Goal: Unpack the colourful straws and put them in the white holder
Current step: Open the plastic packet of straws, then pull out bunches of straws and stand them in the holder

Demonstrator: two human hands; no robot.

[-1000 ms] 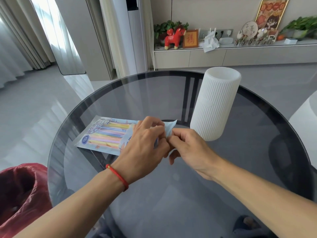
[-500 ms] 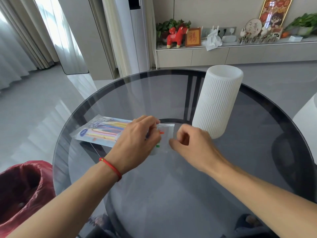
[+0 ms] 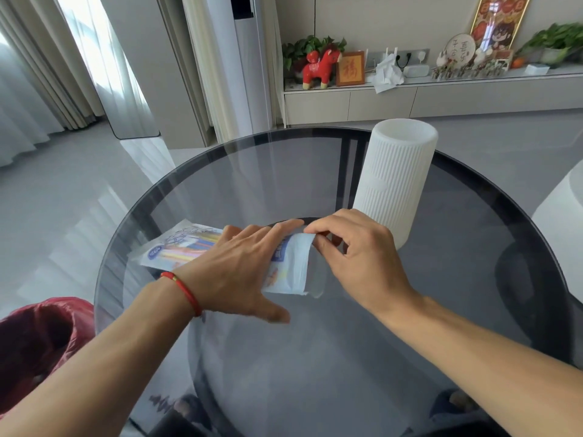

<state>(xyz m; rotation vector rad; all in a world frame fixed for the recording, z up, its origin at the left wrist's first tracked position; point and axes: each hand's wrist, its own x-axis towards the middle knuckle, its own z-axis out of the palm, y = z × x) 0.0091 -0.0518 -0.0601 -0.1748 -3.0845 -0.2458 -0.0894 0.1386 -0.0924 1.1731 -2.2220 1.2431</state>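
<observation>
Right hand [image 3: 356, 260] is pinching the open end of the straw packet [image 3: 288, 263] between thumb and forefinger, fingers closed on the plastic flap near its far right corner. Left hand [image 3: 233, 272] is lying flat across the middle of the packet, fingers spread and together pressing it against the glass table [image 3: 315, 357]; nothing is gripped by it. The packet is lying lengthwise across the table, its left end projecting beyond the left hand, with the colourful straws [image 3: 195, 247] showing through the clear film (pink, yellow, blue and orange can be made out).

The white holder [image 3: 394, 181] is standing upright on the far right of the table, just beyond the right hand and apart from the packet. Its interior is not visible from this angle.

Task status, as judged: the packet is being opened at its right end, and no straw is lying outside it. Remaining steps: finishing the opening, withdrawing the straws, and placing them in the holder. A red-lined bin [image 3: 34, 345] is sitting at near left, below table level.
</observation>
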